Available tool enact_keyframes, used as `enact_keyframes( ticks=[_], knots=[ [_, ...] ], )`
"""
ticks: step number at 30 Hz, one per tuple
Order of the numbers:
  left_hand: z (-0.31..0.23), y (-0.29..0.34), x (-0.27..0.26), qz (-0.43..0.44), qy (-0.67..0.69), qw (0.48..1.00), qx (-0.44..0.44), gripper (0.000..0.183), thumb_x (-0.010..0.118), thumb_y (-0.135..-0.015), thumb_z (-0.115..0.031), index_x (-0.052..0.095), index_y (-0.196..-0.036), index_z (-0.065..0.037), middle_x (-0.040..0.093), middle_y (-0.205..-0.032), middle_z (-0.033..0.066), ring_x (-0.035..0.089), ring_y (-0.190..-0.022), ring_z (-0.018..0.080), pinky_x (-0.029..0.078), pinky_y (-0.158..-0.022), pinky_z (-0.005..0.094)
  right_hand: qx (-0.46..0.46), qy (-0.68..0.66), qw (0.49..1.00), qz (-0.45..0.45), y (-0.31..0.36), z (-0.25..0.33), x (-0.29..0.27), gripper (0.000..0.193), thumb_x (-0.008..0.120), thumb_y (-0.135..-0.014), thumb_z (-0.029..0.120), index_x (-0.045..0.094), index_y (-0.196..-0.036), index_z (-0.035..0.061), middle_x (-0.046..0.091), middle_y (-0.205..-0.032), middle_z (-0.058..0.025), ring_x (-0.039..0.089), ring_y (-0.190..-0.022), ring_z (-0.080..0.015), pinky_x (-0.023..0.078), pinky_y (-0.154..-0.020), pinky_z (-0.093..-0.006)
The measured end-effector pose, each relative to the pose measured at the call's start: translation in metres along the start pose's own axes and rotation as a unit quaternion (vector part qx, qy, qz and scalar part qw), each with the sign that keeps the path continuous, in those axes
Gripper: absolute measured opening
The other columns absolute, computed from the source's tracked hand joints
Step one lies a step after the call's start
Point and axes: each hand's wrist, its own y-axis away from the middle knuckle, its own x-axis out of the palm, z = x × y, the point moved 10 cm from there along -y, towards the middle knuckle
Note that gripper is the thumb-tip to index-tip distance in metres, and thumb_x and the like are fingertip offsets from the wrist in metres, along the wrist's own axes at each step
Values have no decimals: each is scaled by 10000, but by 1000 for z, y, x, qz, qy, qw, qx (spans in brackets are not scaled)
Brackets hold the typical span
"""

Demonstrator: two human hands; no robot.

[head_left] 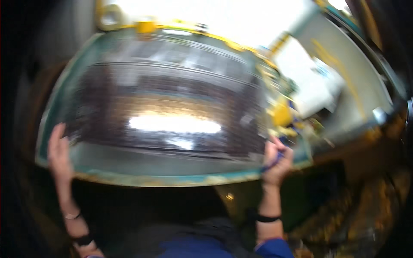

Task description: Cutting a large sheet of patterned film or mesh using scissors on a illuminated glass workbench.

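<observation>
A wide, dark, shiny panel (180,103) lies on a bench with a teal edge (142,178). It reflects a bright strip of light, and the picture is smeared by motion. My left hand (59,150) is at the bench's front left corner, beside the panel's near left end, with fingers stretched out and nothing visible in them. Near the panel's front right corner, my right hand (277,161) is closed around a slim dark blue object (274,160), too blurred to name more exactly. Whether either hand touches the panel, I cannot tell.
At the right of the panel sit a yellow object (282,112) and several blurred small items. White sheet-like material (301,77) lies beyond them. A tape roll (110,17) and a small yellow block (145,26) are along the back edge.
</observation>
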Motion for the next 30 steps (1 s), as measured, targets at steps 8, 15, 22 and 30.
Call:
enact_keyframes(
  ticks=[8,15,22,30],
  knots=[
    [10,-6,6,11,-174,984,30,398,364,-916,-231,360,-1283,-77,386,-1299,108,345,-1212,209,221,-1012,319,-118,48,992,-26,1,28,-23,161,552,-796,12,415,-878,-6,573,-977,-208,566,-932,-230,435,-826,-320],
    [30,-12,-2,48,-320,946,23,426,316,-919,-306,335,-1300,-115,306,-1357,67,217,-1280,206,101,-1047,387,-102,30,994,-28,5,27,-14,168,561,-776,-10,419,-865,4,582,-965,-204,567,-933,-234,425,-833,-324],
    [33,-24,10,110,-350,930,-16,437,265,-922,-334,304,-1318,-155,228,-1394,53,151,-1303,205,80,-1044,417,-98,87,991,2,2,28,-11,309,686,-690,67,481,-912,1,593,-971,-174,581,-904,-192,436,-784,-274],
    [30,-24,3,97,-322,942,-25,480,296,-908,-389,310,-1316,-137,228,-1392,79,146,-1303,225,82,-1042,416,-151,78,955,245,8,57,17,749,836,-478,242,451,-1069,-11,534,-1082,-202,509,-1061,-281,430,-829,-322]
  ],
)
